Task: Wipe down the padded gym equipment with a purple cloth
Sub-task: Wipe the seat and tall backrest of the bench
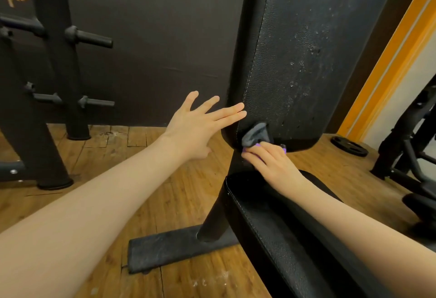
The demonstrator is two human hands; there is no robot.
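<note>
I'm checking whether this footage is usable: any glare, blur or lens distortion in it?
Head view: wide-angle bending bows the orange wall trim and the forearms; soft sheen, no harsh glare, on the back pad; the cloth under the right hand looks slightly smeared; the left hand is sharp.

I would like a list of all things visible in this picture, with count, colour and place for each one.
back pad: one, black, upright at centre right, speckled with marks
seat pad: one, black, lower right
cloth: one, grey and purple, at the back pad's lower edge
bench foot: one, black, on the floor
plate rack: one, black, left
weight plate: one, black, on the floor at right
floor: wooden, brown
left hand: open, fingertips at the back pad's edge
right hand: holds the cloth
</note>
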